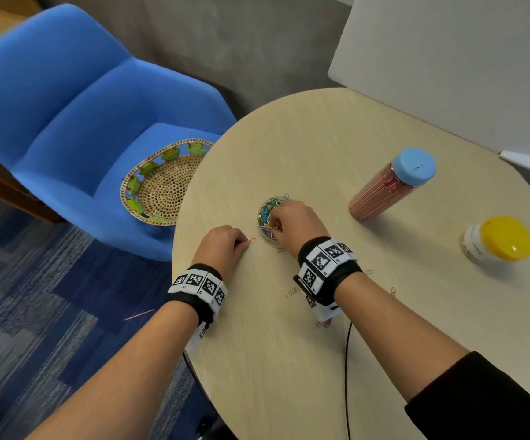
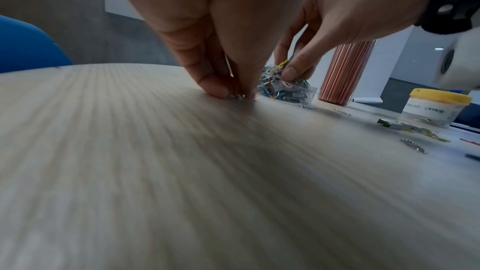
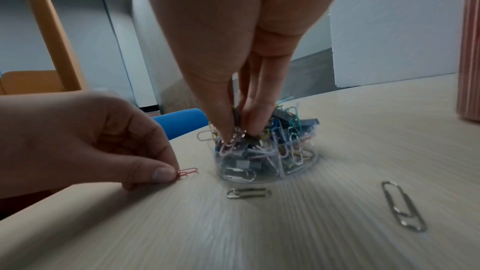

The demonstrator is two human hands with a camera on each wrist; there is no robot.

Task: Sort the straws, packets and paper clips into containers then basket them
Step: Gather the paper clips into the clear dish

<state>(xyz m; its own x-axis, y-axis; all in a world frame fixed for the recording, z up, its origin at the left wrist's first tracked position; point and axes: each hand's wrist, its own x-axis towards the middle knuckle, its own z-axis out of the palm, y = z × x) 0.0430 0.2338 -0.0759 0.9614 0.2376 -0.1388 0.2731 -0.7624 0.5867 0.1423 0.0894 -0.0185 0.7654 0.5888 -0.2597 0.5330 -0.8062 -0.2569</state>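
**Q:** What was the condition of the left hand (image 1: 222, 246)?

**A:** Its fingers were curled. Thumb and forefinger pinched 1 end of a red paper clip (image 3: 187, 171). The clip lay flat on the round table (image 1: 289, 360), near the table's left edge and just left of the clear container (image 3: 267, 163).

**Q:** And the right hand (image 1: 295, 223)?

**A:** Its fingers were bunched and pointed down into the heap of coloured clips (image 1: 270, 206) that filled the container past its rim. Thumb and fingertips were closed on a pink paper clip (image 3: 230, 144) at the top of the heap.

**Q:** Where were the remaining items?

**A:** As follows:
- 1 tall jar of straws (image 1: 381, 192) with a blue lid stood upright to the right of the container, well apart from it.
- 1 yellow-lidded jar (image 1: 498, 239) stood further right, near the table's right edge. Its contents could not be made out.
- 1 small silver clip (image 3: 248, 193) lay just on the near side of the container.
- 1 larger silver clip (image 3: 402, 206) lay to its right.
- The woven basket (image 1: 162, 182) sat on the seat of the blue armchair (image 1: 66, 106), left of the table.
- 1 thin pink straw (image 1: 139, 314) lay on the carpet.
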